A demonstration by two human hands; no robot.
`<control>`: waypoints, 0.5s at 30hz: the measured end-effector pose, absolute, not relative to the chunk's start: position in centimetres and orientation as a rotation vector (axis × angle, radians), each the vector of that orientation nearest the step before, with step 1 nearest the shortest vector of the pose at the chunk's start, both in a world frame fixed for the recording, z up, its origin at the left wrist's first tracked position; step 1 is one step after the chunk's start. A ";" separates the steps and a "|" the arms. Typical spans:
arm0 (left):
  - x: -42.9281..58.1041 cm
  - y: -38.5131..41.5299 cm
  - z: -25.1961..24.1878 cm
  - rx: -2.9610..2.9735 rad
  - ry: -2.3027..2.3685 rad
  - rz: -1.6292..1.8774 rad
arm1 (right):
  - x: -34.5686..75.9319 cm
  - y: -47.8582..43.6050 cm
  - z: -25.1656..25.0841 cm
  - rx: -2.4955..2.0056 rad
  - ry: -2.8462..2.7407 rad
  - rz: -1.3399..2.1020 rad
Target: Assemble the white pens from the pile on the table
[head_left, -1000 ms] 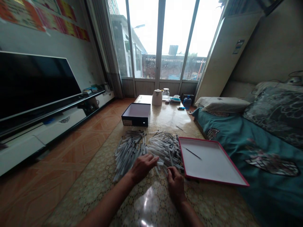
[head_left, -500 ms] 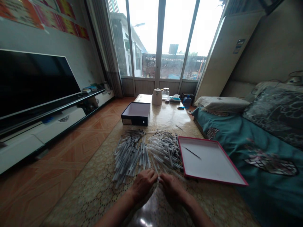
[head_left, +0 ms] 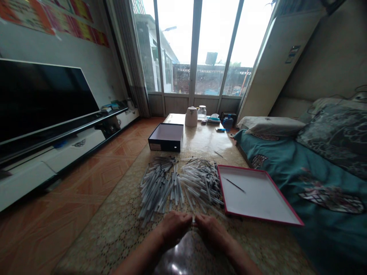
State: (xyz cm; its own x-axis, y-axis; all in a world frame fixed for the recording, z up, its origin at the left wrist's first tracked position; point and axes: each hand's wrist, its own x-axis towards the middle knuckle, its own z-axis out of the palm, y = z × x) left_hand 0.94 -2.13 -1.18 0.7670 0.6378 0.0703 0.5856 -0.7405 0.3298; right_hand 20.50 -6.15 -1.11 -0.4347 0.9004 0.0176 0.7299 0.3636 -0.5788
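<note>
The left hand (head_left: 173, 228) and right hand (head_left: 212, 230) meet low in the frame at the near edge of a loose heap of slim white pens (head_left: 199, 185), which lies in two rough masses at the centre of a glossy patterned tabletop (head_left: 200, 142). The fingers (head_left: 187, 219) of both hands curl inward, nearly together around a small white end between them, though whether they clamp it cannot be told. Most of the pens remain heaped. Only one dark-tipped pen (head_left: 233, 185) lies in the pink-rimmed white tray (head_left: 258, 202) just right of the pile, and a single stray pen (head_left: 218, 154) lies farther up the tabletop. Beyond the pile stands an open dark box (head_left: 164, 143), its floor out of view. A white kettle (head_left: 191, 117), a glass jar (head_left: 202, 113) and a blue bottle (head_left: 228, 123) are at the far end, a teal-covered bed (head_left: 272, 160) is at right, and a flat-screen television (head_left: 43, 99) is at upper left.
</note>
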 end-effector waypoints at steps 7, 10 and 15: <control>0.2 -0.4 -0.5 2.473 0.900 0.431 | 24.3 -5.5 -1.2 -1.410 -2.066 0.622; 0.8 -0.7 -0.9 2.305 0.986 0.551 | 24.1 -4.5 -0.8 -1.436 -1.904 0.591; 2.7 -1.9 0.3 1.886 1.013 0.791 | 23.2 -0.5 0.9 -1.741 -1.643 0.490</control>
State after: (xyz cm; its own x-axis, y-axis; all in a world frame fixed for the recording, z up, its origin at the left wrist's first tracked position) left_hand 2.71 -1.93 0.29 0.4759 0.8686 0.1377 0.3436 -0.3277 0.8801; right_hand 23.20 -0.48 0.90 0.1307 0.9750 0.1798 0.7171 0.0322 -0.6962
